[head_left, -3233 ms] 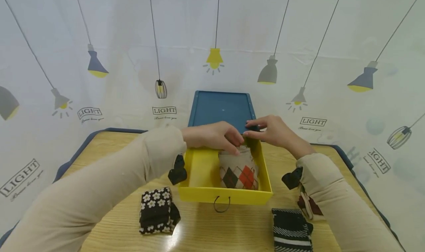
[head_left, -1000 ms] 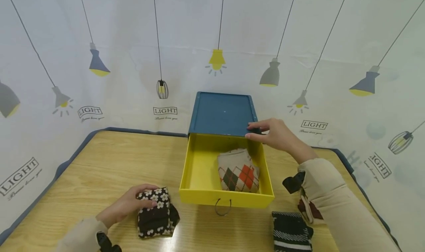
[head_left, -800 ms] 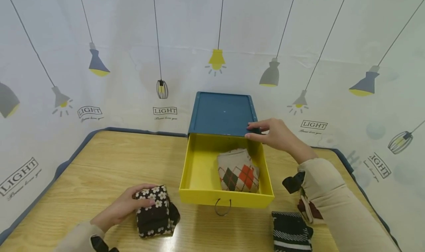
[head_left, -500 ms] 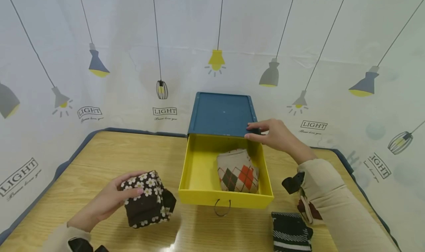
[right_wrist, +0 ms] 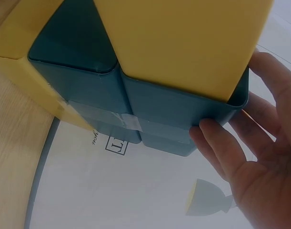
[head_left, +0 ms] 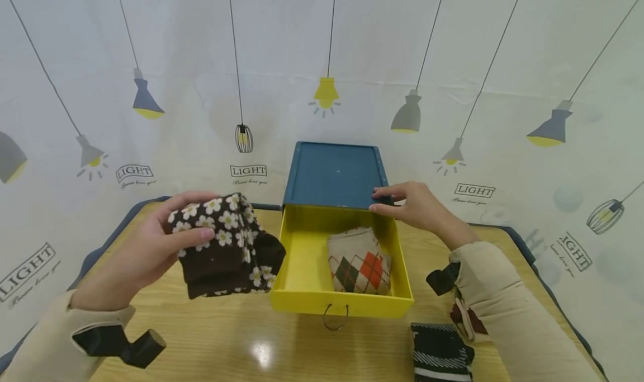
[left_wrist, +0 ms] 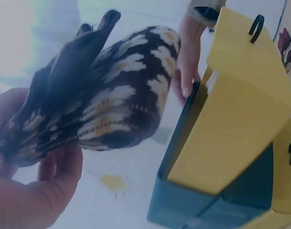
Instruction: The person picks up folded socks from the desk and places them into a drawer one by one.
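My left hand (head_left: 146, 248) pinches a folded pair of dark socks (head_left: 213, 264) with white flowers, thumb on the near face. The socks are in the air left of the pulled-out yellow drawer (head_left: 307, 301); the left wrist view shows the flowered socks (left_wrist: 131, 90) close up. Inside the drawer, on its right side, lies a folded beige argyle sock bundle (head_left: 359, 262). My right hand (head_left: 422, 206) grips the front right corner of the blue drawer cabinet (head_left: 337, 175). In the right wrist view, its thumb and fingers (right_wrist: 226, 148) sit around that corner.
Black-and-white patterned socks (head_left: 440, 351) lie on the wooden table (head_left: 211, 337) at the front right. Maroon-and-beige socks (head_left: 468, 317) lie partly hidden under my right sleeve. A second yellow drawer (left_wrist: 285, 162) sits below the pulled-out one. A lamp-printed curtain (head_left: 282, 46) hangs behind.
My left hand has left the argyle bundle in the drawer, taken hold of the flowered socks and lifted them off the table. The right hand stays at the cabinet corner.
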`<state>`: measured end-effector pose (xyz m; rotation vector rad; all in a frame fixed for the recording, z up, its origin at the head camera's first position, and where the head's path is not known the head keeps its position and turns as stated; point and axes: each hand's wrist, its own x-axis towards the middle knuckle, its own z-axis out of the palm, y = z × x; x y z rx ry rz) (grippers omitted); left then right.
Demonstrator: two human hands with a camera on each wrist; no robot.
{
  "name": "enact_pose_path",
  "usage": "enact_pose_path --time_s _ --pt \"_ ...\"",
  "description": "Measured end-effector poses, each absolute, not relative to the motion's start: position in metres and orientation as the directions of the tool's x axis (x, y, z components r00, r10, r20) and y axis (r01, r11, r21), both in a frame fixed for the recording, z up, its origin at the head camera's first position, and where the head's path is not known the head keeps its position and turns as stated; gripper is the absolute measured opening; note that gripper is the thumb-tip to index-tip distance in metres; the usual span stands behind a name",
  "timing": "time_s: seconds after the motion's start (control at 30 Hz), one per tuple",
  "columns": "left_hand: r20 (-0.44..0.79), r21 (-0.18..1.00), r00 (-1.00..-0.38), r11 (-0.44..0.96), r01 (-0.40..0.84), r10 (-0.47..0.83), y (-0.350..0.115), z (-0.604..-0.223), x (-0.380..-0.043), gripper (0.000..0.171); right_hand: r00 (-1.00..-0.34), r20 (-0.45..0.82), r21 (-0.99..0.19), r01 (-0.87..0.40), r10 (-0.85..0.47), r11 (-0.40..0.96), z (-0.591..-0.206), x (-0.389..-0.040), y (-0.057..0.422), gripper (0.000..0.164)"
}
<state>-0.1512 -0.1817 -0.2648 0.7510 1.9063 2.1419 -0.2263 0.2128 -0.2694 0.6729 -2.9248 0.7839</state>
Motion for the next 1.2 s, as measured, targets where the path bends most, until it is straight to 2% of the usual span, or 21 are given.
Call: enact_pose_path --time_s 0.17,0.43,0.97,1.07,1.2 --pt "0.214 0.977 -0.848 -0.103 0.188 0.484 -0.139 -0.241 -0.155 0.042 -0.906 0.145 -0.465 -0.418 -0.398 0.780 -0.269 -0.225 0.212 0.036" --pt "0.157 0.968 -0.844 0.091 0.235 0.512 -0.100 -0.245 -0.176 0.045 -0.901 0.150 -0.450 -0.428 -0.406 0.784 -0.268 -0.224 0.211 0.035" --pt "0.023 0.969 -0.809 0.185 0.163 0.587 -0.066 -0.262 -0.184 0.043 -0.910 0.137 -0.460 -0.408 -0.391 0.788 -0.267 -0.226 0.211 0.036" --pt "0.023 0.948 -0.803 0.243 0.207 0.595 -0.064 -0.266 -0.186 0.043 -0.908 0.137 -0.456 -0.413 -0.396 0.788 -0.267 -0.226 0.211 0.036" --pt "0.084 0.865 -0.786 0.346 0.363 0.613 -0.066 -0.271 -0.190 0.042 -0.906 0.139 -0.453 -0.417 -0.400 0.788 -0.268 -0.225 0.211 0.036"
